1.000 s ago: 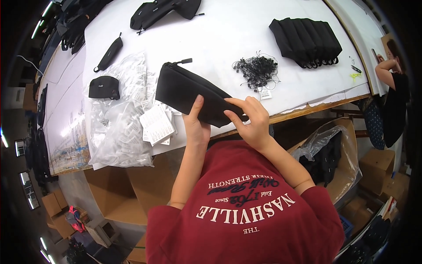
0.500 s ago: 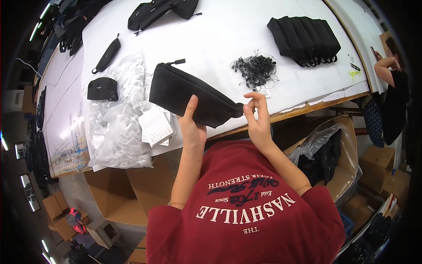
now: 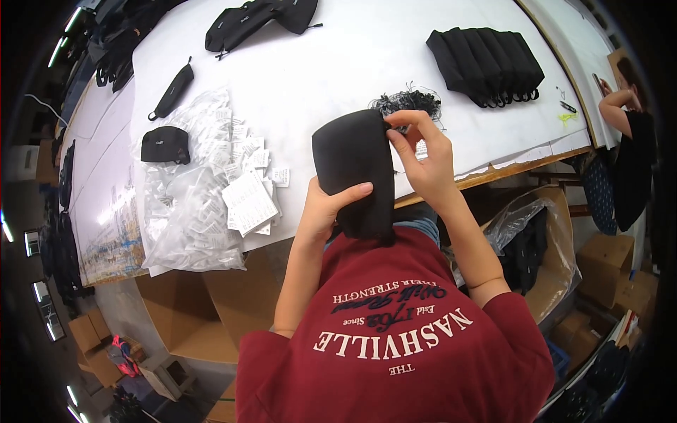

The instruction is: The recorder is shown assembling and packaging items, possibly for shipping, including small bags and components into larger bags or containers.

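A black pouch (image 3: 349, 158) sits in the left hand (image 3: 331, 204), held over the near edge of the white table (image 3: 296, 84); the thumb presses flat across its front and the fingers are hidden behind. The right hand (image 3: 427, 151) pinches the pouch's far right corner between thumb and forefinger, around a small dark piece too covered to make out. The pouch is smooth, matte cloth, a soft rounded oblong, its narrow end downward.

Beyond the right hand lies one tangle of thin black cords (image 3: 416, 101). Farther right, several folded black cases (image 3: 486, 67) overlap, too merged to count surely. On the left are one wrinkled clear plastic bag (image 3: 190, 233), one stack of white cards (image 3: 250, 201) and two small black cloth items: one slim case (image 3: 173, 92) and one rounded purse (image 3: 164, 145).
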Demonstrator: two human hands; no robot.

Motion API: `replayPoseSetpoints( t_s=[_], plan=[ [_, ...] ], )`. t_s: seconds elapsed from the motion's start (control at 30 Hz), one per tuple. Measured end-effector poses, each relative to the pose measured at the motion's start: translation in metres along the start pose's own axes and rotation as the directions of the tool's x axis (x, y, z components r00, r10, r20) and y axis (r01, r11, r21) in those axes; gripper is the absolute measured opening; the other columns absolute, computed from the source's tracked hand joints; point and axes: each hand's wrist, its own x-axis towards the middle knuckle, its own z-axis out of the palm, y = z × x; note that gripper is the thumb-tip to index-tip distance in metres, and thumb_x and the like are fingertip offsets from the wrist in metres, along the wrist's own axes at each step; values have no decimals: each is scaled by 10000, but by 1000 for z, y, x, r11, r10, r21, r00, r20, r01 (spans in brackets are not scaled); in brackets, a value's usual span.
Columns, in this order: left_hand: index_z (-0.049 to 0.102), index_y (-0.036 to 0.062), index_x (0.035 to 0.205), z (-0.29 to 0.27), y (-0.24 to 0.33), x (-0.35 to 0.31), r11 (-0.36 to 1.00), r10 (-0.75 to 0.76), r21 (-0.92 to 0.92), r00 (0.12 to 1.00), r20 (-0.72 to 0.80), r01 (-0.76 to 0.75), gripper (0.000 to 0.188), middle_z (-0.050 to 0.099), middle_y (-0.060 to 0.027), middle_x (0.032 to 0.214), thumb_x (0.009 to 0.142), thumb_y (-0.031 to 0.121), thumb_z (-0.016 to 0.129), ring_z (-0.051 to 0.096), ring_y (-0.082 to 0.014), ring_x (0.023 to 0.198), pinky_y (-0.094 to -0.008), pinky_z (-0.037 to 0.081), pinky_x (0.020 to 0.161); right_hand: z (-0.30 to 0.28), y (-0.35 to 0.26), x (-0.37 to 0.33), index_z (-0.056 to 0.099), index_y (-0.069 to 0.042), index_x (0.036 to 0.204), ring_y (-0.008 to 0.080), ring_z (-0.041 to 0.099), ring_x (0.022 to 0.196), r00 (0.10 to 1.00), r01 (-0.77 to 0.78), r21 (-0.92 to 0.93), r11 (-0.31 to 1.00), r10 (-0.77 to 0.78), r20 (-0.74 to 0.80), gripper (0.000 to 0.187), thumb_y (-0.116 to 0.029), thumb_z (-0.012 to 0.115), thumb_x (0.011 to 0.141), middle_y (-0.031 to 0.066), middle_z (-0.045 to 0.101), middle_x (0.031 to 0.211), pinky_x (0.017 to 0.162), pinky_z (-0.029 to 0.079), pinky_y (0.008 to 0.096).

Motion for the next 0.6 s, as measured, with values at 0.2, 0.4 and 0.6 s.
replayPoseSetpoints(
  t_s=[0.2, 0.4, 0.6],
  plan=[
    [596, -44, 1052, 0, -7, 0, 999, -36, -6, 999, -19, 36, 400, 650, -109, 943, 707, 64, 768, 638, -169, 822, -280, 522, 750, -4, 8, 8, 632, -82, 867, 196, 480, 645, 941, 311, -301, 902, -336, -36, 106, -38, 663, 776, 10, 589, 732, 540, 390, 302],
    [588, -30, 1065, -5, 0, 9, 966, -32, -259, 988, -149, -8, 349, 650, -97, 910, 756, 77, 710, 647, -188, 795, -291, 535, 733, -10, -13, -5, 631, -81, 839, 220, 475, 648, 889, 450, -323, 833, -384, 248, 135, -41, 676, 719, 20, 560, 727, 577, 413, 316],
    [624, 12, 1015, -38, 4, 20, 917, -87, -400, 982, -169, 12, 242, 671, -89, 917, 802, 113, 679, 661, -183, 810, -302, 548, 730, -11, -25, -27, 650, -93, 835, 178, 465, 639, 831, 472, -190, 861, -363, 421, 161, -61, 695, 684, -12, 567, 735, 562, 416, 282]
  ],
)
